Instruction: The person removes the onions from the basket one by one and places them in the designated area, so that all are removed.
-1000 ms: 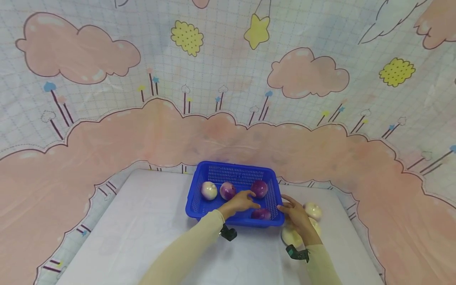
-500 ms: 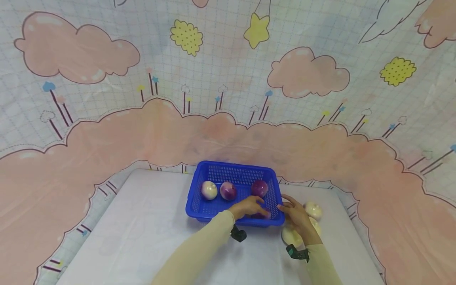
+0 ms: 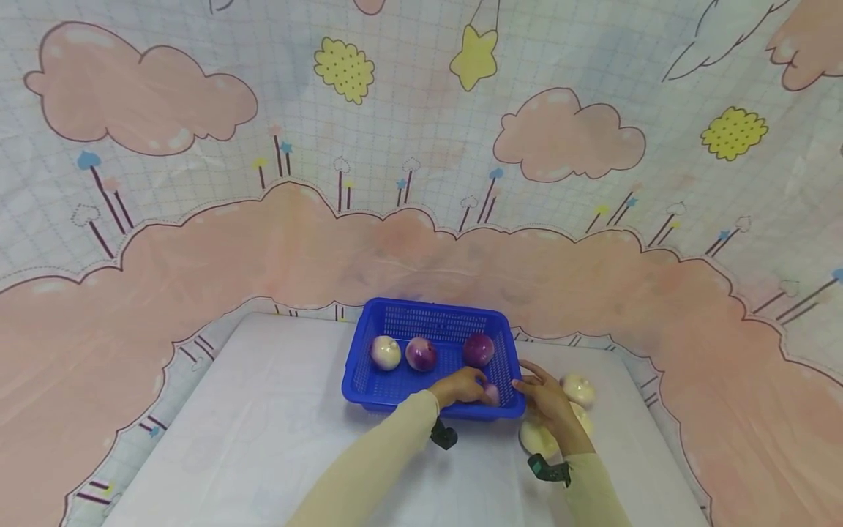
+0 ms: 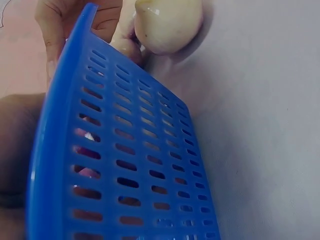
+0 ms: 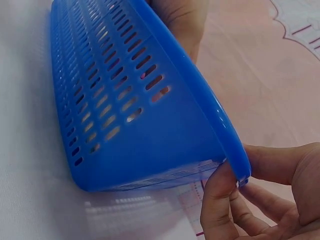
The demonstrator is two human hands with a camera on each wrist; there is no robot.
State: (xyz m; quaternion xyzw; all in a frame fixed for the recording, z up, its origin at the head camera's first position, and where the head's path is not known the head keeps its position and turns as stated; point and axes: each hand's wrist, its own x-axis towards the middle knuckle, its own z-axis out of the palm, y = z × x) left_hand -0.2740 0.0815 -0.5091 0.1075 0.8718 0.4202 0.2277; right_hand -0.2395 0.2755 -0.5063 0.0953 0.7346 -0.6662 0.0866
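Note:
In the head view my left hand (image 3: 459, 386) reaches over the near rim of a blue plastic basket (image 3: 431, 411). Its fingers curl round a purple onion (image 3: 491, 395) in the near right corner, covering much of it. A second purple onion (image 3: 478, 350) lies behind that one, and a third, the middle onion (image 3: 421, 354), sits further left beside a whitish onion (image 3: 386, 353). At the basket's right end my right hand (image 3: 549, 399) pinches the rim; the right wrist view has its fingers (image 5: 220, 200) on both sides of that rim.
Several pale onions (image 3: 578, 391) lie on the white-covered table (image 3: 276, 410) beside and under my right forearm. One pale onion (image 4: 167, 22) shows past the basket corner in the left wrist view. A patterned cloth (image 3: 395, 256) hangs behind the table.
My left hand has moved right and toward the near side, from between the right-hand onions onto the near one, and its fingers have closed round it. My right hand stays on the rim.

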